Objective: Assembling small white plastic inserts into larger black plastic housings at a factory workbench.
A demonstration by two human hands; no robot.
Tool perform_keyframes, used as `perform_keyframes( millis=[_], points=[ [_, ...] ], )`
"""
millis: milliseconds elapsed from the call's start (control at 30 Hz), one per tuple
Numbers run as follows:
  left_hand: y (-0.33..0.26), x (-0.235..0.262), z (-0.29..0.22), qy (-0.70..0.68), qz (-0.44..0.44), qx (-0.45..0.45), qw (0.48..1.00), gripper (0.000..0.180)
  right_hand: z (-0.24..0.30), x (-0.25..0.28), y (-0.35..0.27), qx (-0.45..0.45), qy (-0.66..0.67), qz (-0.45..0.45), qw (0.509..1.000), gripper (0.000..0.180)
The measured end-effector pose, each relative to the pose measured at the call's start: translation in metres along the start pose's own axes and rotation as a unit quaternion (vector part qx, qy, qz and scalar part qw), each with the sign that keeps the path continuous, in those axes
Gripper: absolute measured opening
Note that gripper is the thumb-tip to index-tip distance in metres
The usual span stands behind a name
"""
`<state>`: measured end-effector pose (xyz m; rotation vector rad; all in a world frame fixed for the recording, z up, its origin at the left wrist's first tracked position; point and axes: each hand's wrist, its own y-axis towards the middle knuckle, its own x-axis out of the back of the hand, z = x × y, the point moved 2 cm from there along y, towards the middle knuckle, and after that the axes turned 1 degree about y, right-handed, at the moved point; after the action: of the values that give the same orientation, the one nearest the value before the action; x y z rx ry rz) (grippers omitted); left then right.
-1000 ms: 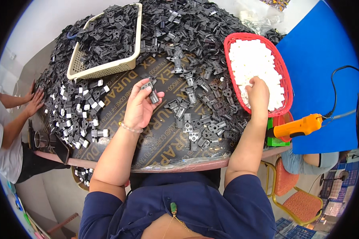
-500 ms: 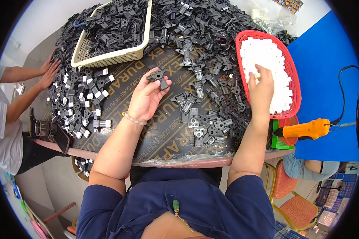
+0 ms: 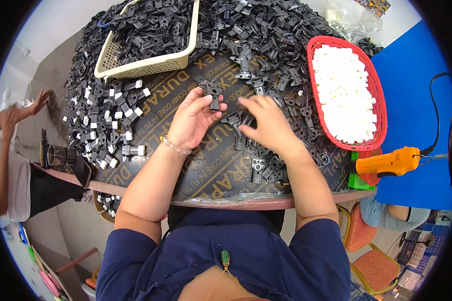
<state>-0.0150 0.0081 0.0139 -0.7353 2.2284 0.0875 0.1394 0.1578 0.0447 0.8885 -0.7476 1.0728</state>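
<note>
Palm side of right hand (image 3: 268, 123) hidden, contents cannot be told; thumb and forefinger stand apart. Left hand (image 3: 191, 119) pinches black part (image 3: 214, 91) above tabletop (image 3: 198, 175). Cream basket (image 3: 150, 68) cut off at top; co-worker's hand (image 3: 40, 102) blurred. Tabletop dark, tan-lettered. Room: blue panel (image 3: 407, 75), orange chair (image 3: 376, 271) at right.

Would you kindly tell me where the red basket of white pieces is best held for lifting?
Probably by the rim of the red basket, at the middle of both long sides, coming from left and right. The basket is elongated, its length running near to far, and white pieces fill its inside, so a two-sided hold should keep it level.
</note>
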Motion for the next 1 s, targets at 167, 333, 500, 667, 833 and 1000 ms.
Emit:
perform_keyframes(
  millis=[167,333,500,667,833,1000],
  points=[
    [-0.002,-0.002,0.002,0.018,0.017,0.047,0.999,0.023,-0.011,0.025,-0.001,-0.009,-0.003,-0.119,0.993,0.055],
    [-0.005,-0.003,0.006,0.053,0.025,0.045,0.997,0.033,0.002,0.032,-0.013,-0.047,0.007,0.124,0.991,0.044],
    [-0.008,-0.01,0.003,0.051,0.033,0.047,0.997,0.044,0.006,0.014,-0.016,0.008,-0.044,0.134,0.99,0.036],
    [-0.01,-0.012,0.003,0.023,0.047,0.037,0.998,0.041,0.007,0.037,-0.008,-0.125,0.295,-0.08,0.944,0.021],
    [-0.011,-0.018,0.008,0.027,0.112,0.047,0.992,0.044,0.017,0.022,-0.003,-0.045,0.217,-0.145,0.964,0.019],
    [-0.007,-0.01,0.005,-0.026,0.027,0.01,0.999,0.044,-0.006,0.023,-0.008,-0.083,0.044,-0.022,0.995,0.023]
  ],
)
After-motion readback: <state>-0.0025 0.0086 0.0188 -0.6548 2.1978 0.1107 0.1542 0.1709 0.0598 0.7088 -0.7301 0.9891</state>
